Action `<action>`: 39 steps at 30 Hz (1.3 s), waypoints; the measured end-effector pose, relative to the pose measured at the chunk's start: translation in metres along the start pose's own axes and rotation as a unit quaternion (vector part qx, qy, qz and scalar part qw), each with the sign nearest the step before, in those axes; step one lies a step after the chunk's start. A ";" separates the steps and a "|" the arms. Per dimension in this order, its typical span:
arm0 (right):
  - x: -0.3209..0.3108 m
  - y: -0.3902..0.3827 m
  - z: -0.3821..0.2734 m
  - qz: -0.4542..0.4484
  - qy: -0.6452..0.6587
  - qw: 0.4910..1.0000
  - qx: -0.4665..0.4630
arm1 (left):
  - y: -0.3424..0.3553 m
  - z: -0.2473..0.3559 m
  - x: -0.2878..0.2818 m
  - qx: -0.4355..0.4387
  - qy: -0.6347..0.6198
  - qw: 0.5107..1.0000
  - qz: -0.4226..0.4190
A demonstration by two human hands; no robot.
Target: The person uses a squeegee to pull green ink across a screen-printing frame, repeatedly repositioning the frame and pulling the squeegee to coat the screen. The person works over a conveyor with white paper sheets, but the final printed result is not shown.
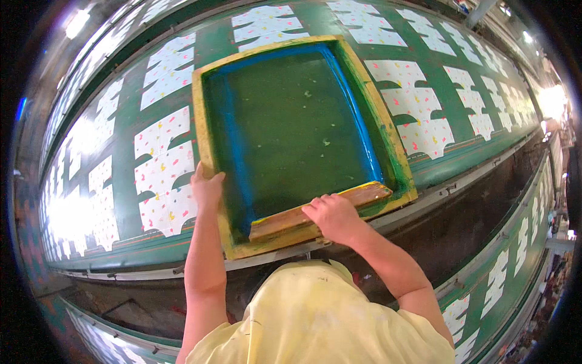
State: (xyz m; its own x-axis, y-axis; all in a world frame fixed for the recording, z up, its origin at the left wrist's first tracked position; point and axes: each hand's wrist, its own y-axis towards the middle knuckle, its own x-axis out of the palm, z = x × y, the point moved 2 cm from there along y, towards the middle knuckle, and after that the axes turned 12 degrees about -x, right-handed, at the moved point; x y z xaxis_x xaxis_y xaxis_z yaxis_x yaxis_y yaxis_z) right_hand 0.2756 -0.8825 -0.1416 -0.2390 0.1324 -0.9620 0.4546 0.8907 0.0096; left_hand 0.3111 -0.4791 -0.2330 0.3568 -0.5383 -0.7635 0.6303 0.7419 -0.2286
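Screen frame (199, 121): picture's upper centre
Squeegee (276, 225): just below picture centre
Left hand (208, 185): gripping frame
Right hand (334, 217): clamped on squeegee
Fabric panels (165, 173): motifs already printed
Remaining passes: cannot tell

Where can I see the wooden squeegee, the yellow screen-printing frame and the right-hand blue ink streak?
Wooden squeegee (280, 225): head view, left part of its wooden face.
Yellow screen-printing frame (199, 121): head view, its left rail.
Right-hand blue ink streak (354, 108): head view, about midway along it.

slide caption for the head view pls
Left hand gripping a yellow frame, right hand holding the wooden bar inside its near end.
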 end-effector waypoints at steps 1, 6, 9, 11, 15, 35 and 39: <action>-0.005 0.003 0.003 0.031 0.001 1.000 -0.002 | -0.003 0.000 -0.001 0.005 0.041 0.999 0.018; -0.015 -0.006 0.003 0.011 0.056 0.998 0.032 | -0.013 0.009 -0.002 0.021 0.033 0.999 0.034; -0.007 -0.013 -0.006 0.022 0.036 0.998 0.051 | -0.007 0.017 0.001 0.033 0.022 0.998 0.055; 0.000 -0.018 -0.012 0.052 0.030 0.996 0.061 | -0.003 0.016 0.006 0.035 0.016 0.997 0.067; 0.017 -0.018 -0.015 0.113 -0.049 0.992 0.024 | -0.002 0.012 0.013 0.034 -0.023 0.994 0.100; -0.017 0.275 0.286 0.164 -0.155 0.974 -0.002 | -0.014 0.024 0.012 0.029 0.001 0.992 0.123; -0.037 0.332 0.338 0.146 -0.145 0.979 -0.002 | -0.015 0.027 0.012 0.053 -0.003 0.987 0.153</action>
State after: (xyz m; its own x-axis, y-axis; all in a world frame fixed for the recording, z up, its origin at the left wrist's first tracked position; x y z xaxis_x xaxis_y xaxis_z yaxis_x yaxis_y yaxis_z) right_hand 0.7254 -0.7391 -0.1953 0.1551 0.2524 -0.9551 0.4633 0.8353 0.2960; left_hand 0.3248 -0.5079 -0.2226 0.5458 -0.2981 -0.7831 0.5609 0.8243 0.0771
